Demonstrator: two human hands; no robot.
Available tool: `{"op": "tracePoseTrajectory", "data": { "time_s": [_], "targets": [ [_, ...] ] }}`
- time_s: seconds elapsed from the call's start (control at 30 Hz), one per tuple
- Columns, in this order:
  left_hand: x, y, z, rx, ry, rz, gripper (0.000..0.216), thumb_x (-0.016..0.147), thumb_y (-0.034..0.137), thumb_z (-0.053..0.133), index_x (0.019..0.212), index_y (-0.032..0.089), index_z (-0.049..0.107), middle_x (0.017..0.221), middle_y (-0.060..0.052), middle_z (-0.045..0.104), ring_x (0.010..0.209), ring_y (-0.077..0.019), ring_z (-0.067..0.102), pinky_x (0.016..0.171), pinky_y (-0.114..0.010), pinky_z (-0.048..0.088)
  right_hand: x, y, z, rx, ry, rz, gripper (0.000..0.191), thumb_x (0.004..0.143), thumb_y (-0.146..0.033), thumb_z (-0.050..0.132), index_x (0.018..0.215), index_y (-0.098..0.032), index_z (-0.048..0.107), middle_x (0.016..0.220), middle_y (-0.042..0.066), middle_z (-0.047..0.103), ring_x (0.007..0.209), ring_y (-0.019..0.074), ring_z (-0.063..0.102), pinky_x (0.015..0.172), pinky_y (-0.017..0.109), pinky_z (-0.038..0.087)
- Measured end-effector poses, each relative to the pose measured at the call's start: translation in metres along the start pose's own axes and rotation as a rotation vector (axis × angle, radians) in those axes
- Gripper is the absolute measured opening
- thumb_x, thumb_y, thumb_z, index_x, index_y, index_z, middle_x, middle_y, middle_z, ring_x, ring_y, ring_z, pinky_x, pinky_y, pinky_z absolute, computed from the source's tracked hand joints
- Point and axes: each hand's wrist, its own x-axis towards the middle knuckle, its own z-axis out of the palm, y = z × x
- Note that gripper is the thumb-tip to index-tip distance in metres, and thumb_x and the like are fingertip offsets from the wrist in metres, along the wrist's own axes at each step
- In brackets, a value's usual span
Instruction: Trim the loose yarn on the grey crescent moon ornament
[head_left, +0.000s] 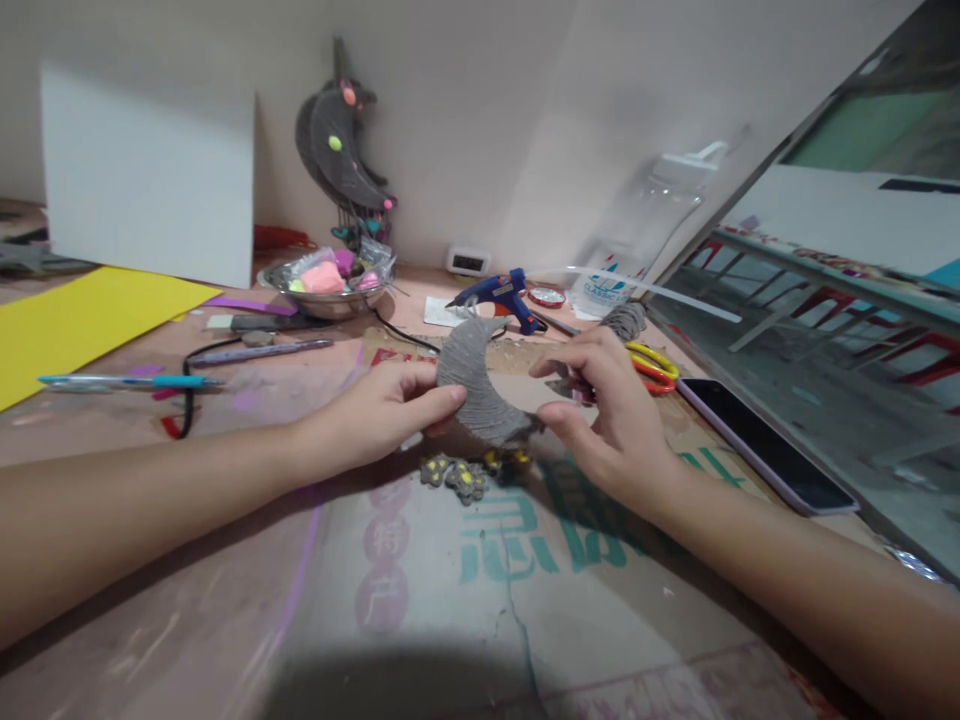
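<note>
My left hand [409,405] pinches a crescent moon [472,385] wound in grey yarn, with the thumb on its front near the outer curve. My right hand [611,410] is curled beside the moon's lower tip, its thumb close to or touching that tip. The index finger and thumb are apart, and a small dark thing sits among the curled fingers, too blurred to name. Below the moon, small grey flower shapes [465,480] with yellow spots lie on the printed cardboard [450,620]; more yellow-spotted pieces [510,460] are partly in shadow.
Behind are a blue glue gun [495,295], a metal bowl [322,300] of coloured clay and a larger decorated moon [337,150]. To the right lie scissors [652,368], a phone [765,445] and a clear bottle [645,230]. Pens [135,382] and yellow paper [90,325] lie left.
</note>
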Motion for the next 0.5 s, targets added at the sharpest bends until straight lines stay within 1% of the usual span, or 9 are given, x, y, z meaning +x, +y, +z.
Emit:
{"op": "tracePoseTrajectory", "data": {
  "time_s": [0.07,0.1,0.2,0.27,0.33,0.5],
  "targets": [
    [-0.002,0.002,0.001,0.006,0.009,0.021,0.033,0.086,0.038,0.045,0.062,0.016,0.049,0.06,0.004,0.046,0.056,-0.0089,0.043,0.053,-0.019,0.033,-0.001,-0.005,-0.005,-0.05,-0.035,-0.08,0.029,0.091,-0.04,0.04,0.105,-0.018,0.054,0.094,0.008,0.051,0.086,0.0205,0.05,0.07,0.033,0.041],
    [-0.002,0.003,0.001,0.011,0.009,0.023,0.032,0.086,0.037,0.045,0.062,0.016,0.049,0.06,0.005,0.045,0.056,-0.0091,0.043,0.053,-0.019,0.033,-0.002,-0.007,-0.006,-0.066,-0.072,-0.118,0.03,0.092,-0.038,0.037,0.109,-0.019,0.053,0.095,0.009,0.052,0.086,0.0204,0.051,0.071,0.034,0.041],
    [-0.003,0.004,0.001,0.036,0.015,0.01,0.032,0.086,0.038,0.044,0.062,0.016,0.049,0.059,0.004,0.045,0.054,-0.0093,0.042,0.051,-0.019,0.032,-0.007,-0.01,-0.005,-0.103,-0.18,-0.226,0.031,0.093,-0.033,0.038,0.116,-0.017,0.049,0.091,0.007,0.059,0.082,0.0187,0.055,0.07,0.031,0.043],
    [-0.003,0.004,0.001,0.05,0.017,0.0,0.033,0.086,0.039,0.044,0.062,0.016,0.049,0.059,0.004,0.045,0.054,-0.0093,0.042,0.05,-0.019,0.032,-0.009,-0.009,-0.002,-0.123,-0.186,-0.276,0.028,0.092,-0.03,0.041,0.114,-0.015,0.05,0.091,0.008,0.062,0.081,0.0178,0.057,0.07,0.029,0.044],
    [-0.003,0.004,0.002,0.045,0.016,-0.005,0.034,0.086,0.039,0.045,0.061,0.016,0.048,0.058,0.004,0.045,0.053,-0.0091,0.042,0.049,-0.019,0.031,-0.009,-0.007,0.001,-0.151,-0.147,-0.292,0.022,0.091,-0.026,0.045,0.108,-0.014,0.052,0.091,0.008,0.064,0.08,0.0177,0.059,0.07,0.029,0.045],
    [-0.004,0.005,0.002,0.0,0.014,-0.021,0.034,0.085,0.04,0.045,0.061,0.016,0.049,0.057,0.004,0.045,0.051,-0.0088,0.04,0.047,-0.019,0.029,-0.006,-0.004,0.004,-0.258,-0.119,-0.29,0.014,0.089,-0.021,0.046,0.095,-0.014,0.057,0.077,0.006,0.064,0.069,0.0164,0.057,0.062,0.027,0.044]
  ]
}}
